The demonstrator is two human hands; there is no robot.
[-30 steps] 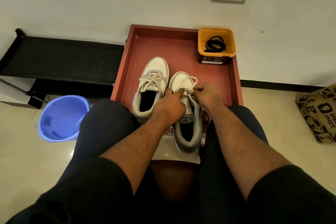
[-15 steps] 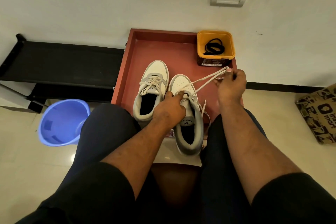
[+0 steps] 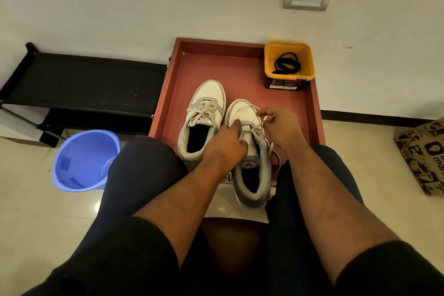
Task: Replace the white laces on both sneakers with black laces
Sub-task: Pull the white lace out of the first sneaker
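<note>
Head view: right sneaker (image 3: 249, 151) on red tray (image 3: 168, 94), left hand (image 3: 223, 146) gripping tongue; right hand (image 3: 281, 127) fingers pinching white lace (image 3: 260, 122). Limp, light; best pinched near eyelets.

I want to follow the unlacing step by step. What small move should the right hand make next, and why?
Probably draw the white lace out of the next eyelets. The right hand pinches it beside the right sneaker, the left hand holds that shoe's tongue, and lace still crosses the upper.
</note>
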